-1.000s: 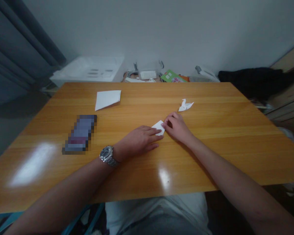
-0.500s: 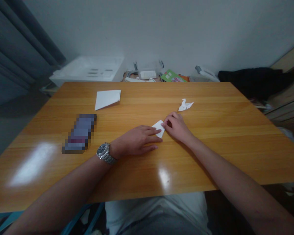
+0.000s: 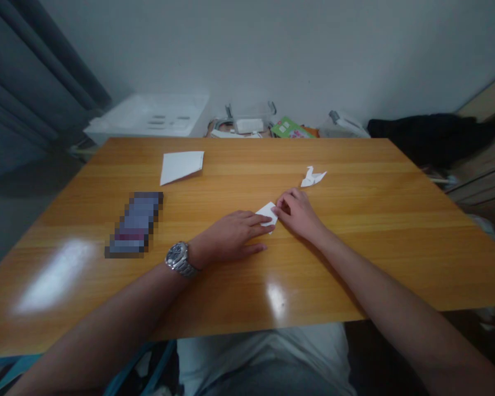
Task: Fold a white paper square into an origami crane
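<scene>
A small folded white paper [image 3: 267, 212] lies on the wooden table [image 3: 355, 258] near the middle. My left hand [image 3: 230, 237], with a watch on the wrist, lies flat with its fingertips pressing the paper's near edge. My right hand [image 3: 297, 214] pinches the paper's right corner with curled fingers. A finished white paper figure [image 3: 312, 177] sits beyond my right hand. A larger folded white sheet [image 3: 180, 166] lies at the far left of the table.
A blurred dark rectangular object [image 3: 134, 224] lies left of my left hand. Behind the table's far edge are a white tray-like box [image 3: 148, 116], cables, a green packet [image 3: 287, 128] and dark cloth [image 3: 429, 135] at the right. A curtain hangs at the left.
My left hand slid slightly back and forth along the small paper. My right hand stayed pinched on its corner. Nothing else moved.
</scene>
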`<state>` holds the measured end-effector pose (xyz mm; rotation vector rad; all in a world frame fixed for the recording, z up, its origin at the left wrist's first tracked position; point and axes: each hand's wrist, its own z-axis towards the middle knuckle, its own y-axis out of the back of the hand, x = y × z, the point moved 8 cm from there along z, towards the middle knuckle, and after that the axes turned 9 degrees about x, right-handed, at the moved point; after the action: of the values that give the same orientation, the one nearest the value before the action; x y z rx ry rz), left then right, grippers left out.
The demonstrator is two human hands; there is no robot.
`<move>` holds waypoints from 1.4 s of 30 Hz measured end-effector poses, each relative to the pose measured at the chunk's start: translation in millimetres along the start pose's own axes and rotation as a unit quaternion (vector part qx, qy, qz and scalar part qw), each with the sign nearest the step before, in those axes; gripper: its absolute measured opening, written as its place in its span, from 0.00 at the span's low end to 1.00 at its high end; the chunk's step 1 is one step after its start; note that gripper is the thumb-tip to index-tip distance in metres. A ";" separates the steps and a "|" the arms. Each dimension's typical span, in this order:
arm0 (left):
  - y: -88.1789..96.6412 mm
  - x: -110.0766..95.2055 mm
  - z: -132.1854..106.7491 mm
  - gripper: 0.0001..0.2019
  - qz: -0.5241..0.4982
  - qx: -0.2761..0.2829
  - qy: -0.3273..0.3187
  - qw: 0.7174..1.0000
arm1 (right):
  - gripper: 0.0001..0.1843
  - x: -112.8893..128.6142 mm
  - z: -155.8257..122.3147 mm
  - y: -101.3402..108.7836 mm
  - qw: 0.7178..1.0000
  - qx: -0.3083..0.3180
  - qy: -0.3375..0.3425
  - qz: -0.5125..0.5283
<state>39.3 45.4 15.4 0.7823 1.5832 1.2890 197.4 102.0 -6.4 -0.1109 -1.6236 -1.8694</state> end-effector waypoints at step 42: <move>1.1 5.5 -0.5 0.24 0.033 -0.019 0.035 0.999 | 0.21 -0.2 -21.8 14.5 0.975 0.156 0.121 -0.106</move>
<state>36.7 50.4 15.1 0.7795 1.5933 1.4043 212.6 81.9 0.9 0.4241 -1.7854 -1.6749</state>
